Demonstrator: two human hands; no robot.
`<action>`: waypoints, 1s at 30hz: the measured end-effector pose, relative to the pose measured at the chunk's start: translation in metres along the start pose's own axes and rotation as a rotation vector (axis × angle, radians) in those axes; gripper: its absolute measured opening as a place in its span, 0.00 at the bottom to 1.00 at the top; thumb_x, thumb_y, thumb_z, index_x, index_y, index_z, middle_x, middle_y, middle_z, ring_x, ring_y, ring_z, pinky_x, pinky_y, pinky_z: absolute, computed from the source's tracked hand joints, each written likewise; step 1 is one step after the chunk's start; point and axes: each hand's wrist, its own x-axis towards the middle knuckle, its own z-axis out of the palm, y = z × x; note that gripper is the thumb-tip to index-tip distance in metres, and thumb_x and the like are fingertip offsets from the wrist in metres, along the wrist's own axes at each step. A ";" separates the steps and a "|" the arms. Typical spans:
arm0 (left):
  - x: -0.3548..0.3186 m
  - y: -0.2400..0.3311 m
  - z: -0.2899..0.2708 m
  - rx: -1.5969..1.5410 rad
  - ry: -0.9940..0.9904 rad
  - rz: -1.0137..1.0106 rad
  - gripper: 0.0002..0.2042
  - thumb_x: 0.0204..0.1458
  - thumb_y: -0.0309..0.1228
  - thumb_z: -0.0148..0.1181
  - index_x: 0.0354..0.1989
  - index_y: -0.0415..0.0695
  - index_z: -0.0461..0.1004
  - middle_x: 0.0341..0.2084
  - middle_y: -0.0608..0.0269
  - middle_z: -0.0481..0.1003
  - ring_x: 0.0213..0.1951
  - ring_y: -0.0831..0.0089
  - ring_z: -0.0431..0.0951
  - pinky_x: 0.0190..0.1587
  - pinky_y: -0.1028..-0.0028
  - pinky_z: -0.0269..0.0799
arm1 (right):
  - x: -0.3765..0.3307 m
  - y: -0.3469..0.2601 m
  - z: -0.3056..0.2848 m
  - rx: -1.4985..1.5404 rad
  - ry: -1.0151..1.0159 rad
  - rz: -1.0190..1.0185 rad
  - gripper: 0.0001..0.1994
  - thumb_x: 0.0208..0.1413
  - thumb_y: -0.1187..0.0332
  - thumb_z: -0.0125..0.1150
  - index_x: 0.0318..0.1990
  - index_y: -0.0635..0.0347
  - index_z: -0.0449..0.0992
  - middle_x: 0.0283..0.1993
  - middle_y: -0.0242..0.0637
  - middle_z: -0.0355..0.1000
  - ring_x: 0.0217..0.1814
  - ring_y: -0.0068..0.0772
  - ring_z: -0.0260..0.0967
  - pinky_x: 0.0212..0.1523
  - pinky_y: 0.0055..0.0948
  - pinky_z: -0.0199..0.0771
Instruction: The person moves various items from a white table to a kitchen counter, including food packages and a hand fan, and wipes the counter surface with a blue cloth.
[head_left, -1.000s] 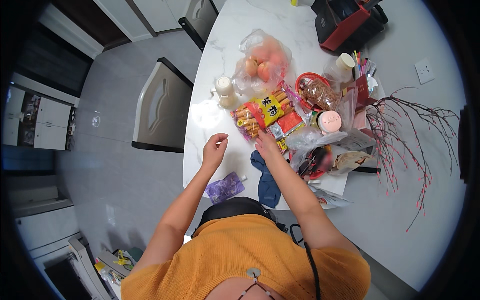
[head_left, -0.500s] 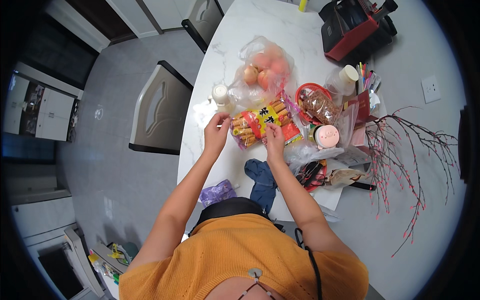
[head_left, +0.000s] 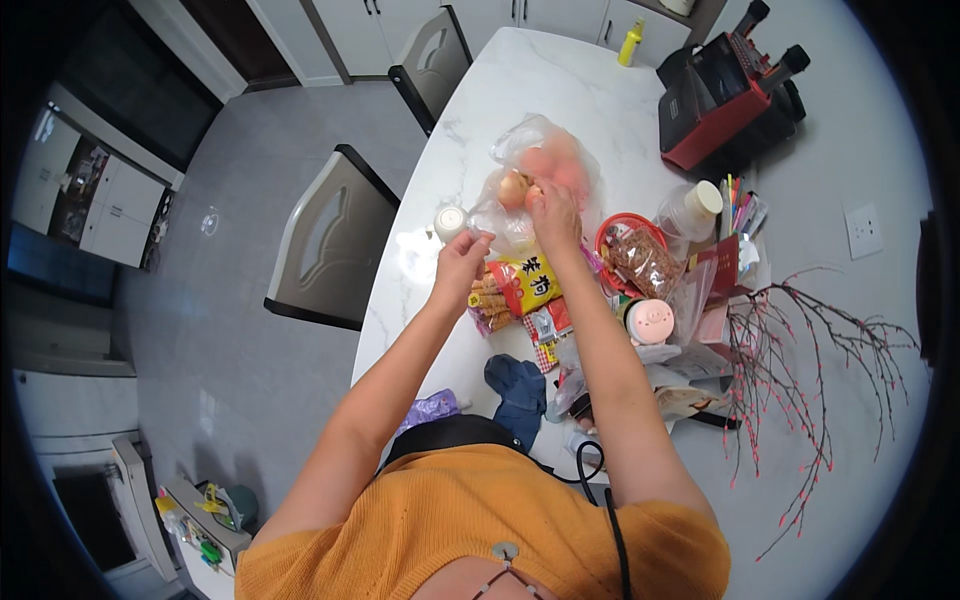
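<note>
A clear plastic bag (head_left: 512, 222) of round orange-pink fruit (head_left: 514, 189) lies on the white marbled table. My right hand (head_left: 557, 218) reaches in at the bag's near side, its fingers closed over one fruit. At the bag's near left edge, my left hand (head_left: 464, 266) pinches the loose plastic between thumb and fingers. Just beyond it stands a white-lidded bottle (head_left: 450, 221). Under and between my wrists sits a yellow and red pack of stick snacks (head_left: 527, 283), partly hidden by my right forearm.
To the right stand a red basket (head_left: 628, 222) with a bagged brown snack, a pink-lidded jar (head_left: 650, 321), a clear jar (head_left: 690, 209) and pens. Farther back are a red and black speaker box (head_left: 712, 112) and a yellow bottle (head_left: 630, 44). Blue cloth (head_left: 515, 385) lies near me.
Both hands have moved away from the snack pack, forward to the fruit bag. My right hand now closes on a fruit, and my left pinches the bag's edge. The view has shifted slightly.
</note>
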 end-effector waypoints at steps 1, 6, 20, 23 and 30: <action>-0.001 -0.001 0.001 -0.007 0.009 0.004 0.08 0.54 0.31 0.53 0.38 0.41 0.73 0.22 0.72 0.66 0.18 0.86 0.61 0.20 0.84 0.55 | 0.008 0.004 0.004 -0.030 -0.036 -0.017 0.15 0.47 0.70 0.56 0.46 0.54 0.72 0.42 0.42 0.68 0.46 0.46 0.64 0.48 0.39 0.65; -0.012 -0.001 0.004 0.004 0.051 -0.006 0.08 0.54 0.30 0.52 0.37 0.40 0.72 0.19 0.74 0.64 0.19 0.86 0.61 0.22 0.83 0.56 | 0.033 -0.019 0.004 -0.234 -0.055 -0.061 0.21 0.44 0.68 0.59 0.50 0.49 0.69 0.44 0.37 0.65 0.50 0.41 0.60 0.49 0.38 0.61; -0.020 -0.009 -0.001 0.009 0.056 0.013 0.08 0.55 0.32 0.53 0.37 0.42 0.71 0.21 0.74 0.66 0.20 0.86 0.62 0.24 0.84 0.59 | 0.034 0.006 0.008 -0.302 -0.059 0.091 0.08 0.45 0.65 0.59 0.34 0.54 0.77 0.45 0.36 0.65 0.53 0.39 0.57 0.52 0.40 0.58; -0.026 -0.014 0.000 0.010 0.060 -0.011 0.07 0.55 0.33 0.52 0.36 0.42 0.71 0.21 0.74 0.66 0.21 0.86 0.63 0.24 0.84 0.59 | 0.011 0.011 -0.007 -0.191 0.015 0.150 0.10 0.46 0.63 0.58 0.35 0.56 0.76 0.45 0.40 0.65 0.51 0.42 0.59 0.51 0.39 0.61; -0.037 -0.013 0.002 -0.027 0.056 0.021 0.08 0.56 0.34 0.50 0.35 0.43 0.70 0.21 0.73 0.66 0.22 0.85 0.63 0.25 0.84 0.59 | 0.001 0.044 -0.036 0.037 0.147 0.326 0.15 0.52 0.60 0.53 0.35 0.66 0.74 0.44 0.50 0.65 0.43 0.49 0.65 0.45 0.38 0.65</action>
